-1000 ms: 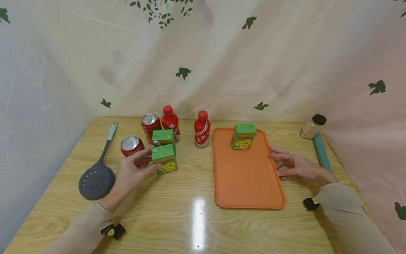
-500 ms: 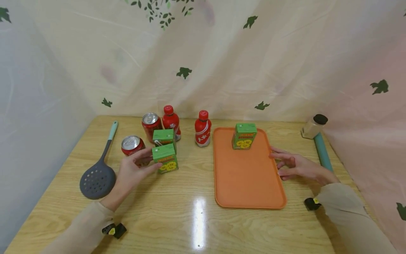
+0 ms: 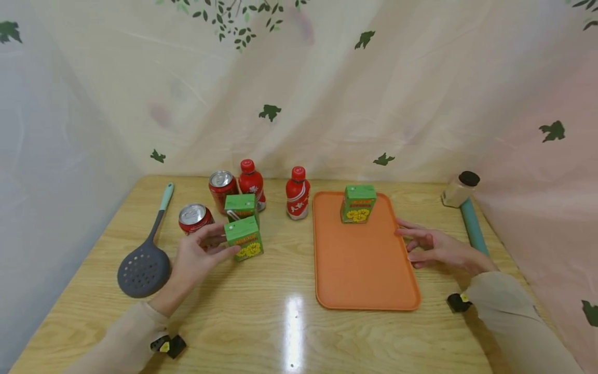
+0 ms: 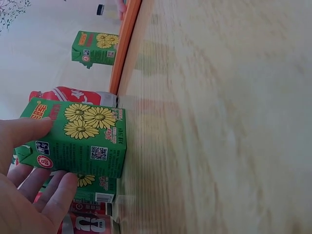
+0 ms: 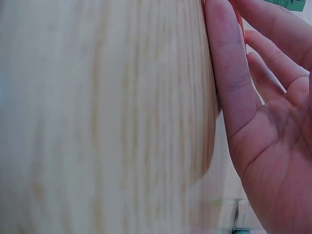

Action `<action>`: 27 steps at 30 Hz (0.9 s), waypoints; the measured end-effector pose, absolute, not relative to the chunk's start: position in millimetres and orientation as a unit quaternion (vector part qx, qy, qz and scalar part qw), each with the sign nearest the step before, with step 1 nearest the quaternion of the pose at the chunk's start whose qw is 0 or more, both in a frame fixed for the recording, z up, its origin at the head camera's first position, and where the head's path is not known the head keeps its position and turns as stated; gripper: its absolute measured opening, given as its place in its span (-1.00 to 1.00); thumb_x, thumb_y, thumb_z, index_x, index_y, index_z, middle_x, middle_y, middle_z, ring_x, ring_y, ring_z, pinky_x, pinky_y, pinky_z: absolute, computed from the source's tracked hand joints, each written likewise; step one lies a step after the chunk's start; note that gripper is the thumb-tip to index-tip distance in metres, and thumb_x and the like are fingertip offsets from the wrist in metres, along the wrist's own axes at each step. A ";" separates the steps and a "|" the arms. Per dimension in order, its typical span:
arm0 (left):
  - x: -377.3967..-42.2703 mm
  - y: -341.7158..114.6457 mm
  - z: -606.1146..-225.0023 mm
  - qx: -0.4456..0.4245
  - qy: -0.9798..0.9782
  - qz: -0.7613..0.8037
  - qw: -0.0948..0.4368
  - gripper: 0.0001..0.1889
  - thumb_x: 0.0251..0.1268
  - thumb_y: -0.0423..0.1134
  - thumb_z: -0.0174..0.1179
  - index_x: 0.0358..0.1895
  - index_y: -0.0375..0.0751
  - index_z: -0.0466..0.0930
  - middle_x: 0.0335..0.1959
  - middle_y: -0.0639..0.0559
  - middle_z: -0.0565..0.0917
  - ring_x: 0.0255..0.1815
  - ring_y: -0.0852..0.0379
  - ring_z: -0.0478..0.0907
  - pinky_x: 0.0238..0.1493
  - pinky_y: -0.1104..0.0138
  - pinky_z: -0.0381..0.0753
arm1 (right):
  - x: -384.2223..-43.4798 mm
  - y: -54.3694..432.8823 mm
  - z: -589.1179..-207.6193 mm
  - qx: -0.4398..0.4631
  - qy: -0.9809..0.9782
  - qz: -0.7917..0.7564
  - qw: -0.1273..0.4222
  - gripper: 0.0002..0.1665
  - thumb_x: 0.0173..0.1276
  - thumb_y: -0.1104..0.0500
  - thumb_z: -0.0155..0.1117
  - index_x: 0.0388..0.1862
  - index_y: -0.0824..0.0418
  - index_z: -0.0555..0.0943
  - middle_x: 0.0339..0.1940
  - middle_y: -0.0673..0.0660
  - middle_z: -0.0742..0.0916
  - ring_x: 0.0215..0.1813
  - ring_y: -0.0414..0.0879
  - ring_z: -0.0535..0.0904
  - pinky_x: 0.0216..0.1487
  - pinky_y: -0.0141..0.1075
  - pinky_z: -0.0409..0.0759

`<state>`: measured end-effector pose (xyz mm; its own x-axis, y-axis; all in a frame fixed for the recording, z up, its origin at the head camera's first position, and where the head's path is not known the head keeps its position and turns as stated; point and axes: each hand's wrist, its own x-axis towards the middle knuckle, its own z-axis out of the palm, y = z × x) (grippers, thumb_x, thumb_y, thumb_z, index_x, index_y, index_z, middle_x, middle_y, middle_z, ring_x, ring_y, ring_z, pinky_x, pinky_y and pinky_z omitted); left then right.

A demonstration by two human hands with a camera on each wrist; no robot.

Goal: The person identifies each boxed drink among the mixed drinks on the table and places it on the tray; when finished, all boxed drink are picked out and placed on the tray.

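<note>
A green drink carton (image 3: 245,240) with yellow flowers is pinched in my left hand (image 3: 196,257), thumb on its front and fingers at its side. It stands upright, its base right at the tabletop in the left wrist view. A second green carton (image 3: 240,203) with a straw on it is partly hidden behind. My right hand (image 3: 436,248) rests at the right rim of an orange tray (image 3: 364,270), fingertips and thumb touching the edge. In the right wrist view its thumb (image 5: 234,63) lies straight along the table. Another green carton (image 3: 358,205) stands at the tray's far end.
Two red cans (image 3: 193,215) stand beside and behind my left hand. Two red bottles (image 3: 297,195) are at the back. A slotted skimmer (image 3: 144,270) lies at left. A black-lidded jar (image 3: 460,189) and a teal cylinder (image 3: 474,228) are at right.
The head view has tilted slightly, so everything sits a little lower in it. Both hands, the cartons and the tray keep their places.
</note>
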<state>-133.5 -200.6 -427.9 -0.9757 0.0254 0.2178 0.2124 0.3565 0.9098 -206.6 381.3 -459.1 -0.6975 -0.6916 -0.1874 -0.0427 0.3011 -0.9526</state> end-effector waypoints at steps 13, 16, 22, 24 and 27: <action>-131.8 -197.8 -433.5 -0.095 -0.789 -0.600 0.089 -0.49 0.07 -0.47 0.52 0.12 -0.39 0.54 -0.02 -0.23 0.65 -0.04 0.06 0.66 -0.09 0.32 0.72 | -205.8 381.5 -459.2 -0.249 0.745 -0.539 0.304 -0.16 0.49 0.38 0.21 0.60 0.44 0.04 0.70 -0.07 -0.05 0.11 -0.16 0.54 -0.06 -0.10 0.74; -131.7 -198.1 -434.2 -0.097 -0.786 -0.604 0.093 -0.49 0.06 -0.48 0.52 0.10 -0.40 0.54 -0.03 -0.24 0.65 -0.06 0.10 0.65 -0.11 0.34 0.72 | -206.5 380.9 -459.6 -0.252 0.743 -0.540 0.305 -0.17 0.49 0.38 0.21 0.60 0.44 0.04 0.70 -0.09 -0.04 0.11 -0.16 0.54 -0.06 -0.10 0.73; -133.6 -198.8 -432.6 -0.096 -0.801 -0.583 0.093 -0.51 0.06 -0.41 0.55 0.09 -0.32 0.59 -0.07 -0.16 0.69 -0.07 0.04 0.65 -0.09 0.39 0.70 | -207.2 380.2 -459.7 -0.252 0.747 -0.537 0.301 -0.15 0.49 0.38 0.22 0.61 0.41 0.04 0.66 -0.16 0.10 0.10 -0.15 0.55 -0.08 -0.09 0.74; -135.2 -199.5 -431.9 -0.099 -0.812 -0.568 0.094 -0.51 0.06 -0.37 0.57 0.08 -0.26 0.61 -0.09 -0.11 0.71 -0.08 -0.03 0.64 -0.09 0.41 0.67 | -207.0 380.2 -459.6 -0.251 0.748 -0.536 0.300 -0.15 0.48 0.38 0.22 0.61 0.40 0.03 0.64 -0.18 0.14 0.09 -0.14 0.55 -0.08 -0.08 0.74; -137.5 -200.7 -431.4 -0.105 -0.817 -0.560 0.090 -0.53 0.06 -0.34 0.57 0.08 -0.19 0.64 -0.10 -0.04 0.73 -0.08 -0.14 0.62 -0.13 0.38 0.62 | -206.3 380.8 -459.6 -0.252 0.750 -0.533 0.300 -0.16 0.49 0.38 0.22 0.61 0.40 0.04 0.63 -0.22 0.14 0.10 -0.14 0.56 -0.08 -0.08 0.74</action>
